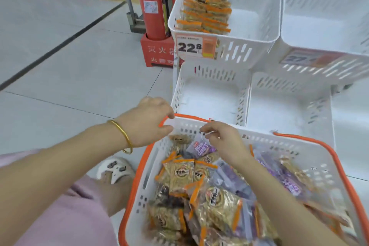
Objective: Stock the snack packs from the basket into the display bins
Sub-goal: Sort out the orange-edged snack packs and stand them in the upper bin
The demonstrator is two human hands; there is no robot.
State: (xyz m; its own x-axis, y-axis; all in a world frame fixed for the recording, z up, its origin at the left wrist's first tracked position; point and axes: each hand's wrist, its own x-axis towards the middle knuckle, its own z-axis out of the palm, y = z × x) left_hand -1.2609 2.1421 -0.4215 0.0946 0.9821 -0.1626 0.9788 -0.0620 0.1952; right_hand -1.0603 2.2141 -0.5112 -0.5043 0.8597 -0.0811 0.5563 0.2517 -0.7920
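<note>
A white basket with an orange rim point(130, 195) stands low in front of me, full of gold-and-orange snack packs point(180, 173) and purple snack packs point(289, 181). My left hand point(147, 122) grips the basket's far left rim corner between thumb and fingers. My right hand point(223, 140) reaches over the basket and pinches the top edge of a purple pack point(199, 150) lying near the far wall. Beyond the basket stand white display bins. The upper left bin point(249, 40) holds rows of several gold-and-orange packs point(205, 12).
The upper right bin point(323, 46), lower left bin point(209, 78) and lower right bin point(323, 106) hold nothing. An orange price tag point(195, 47) hangs on the upper left bin. A red fire extinguisher point(151, 6) stands left of the bins. My slippered foot point(115, 168) is beside the basket.
</note>
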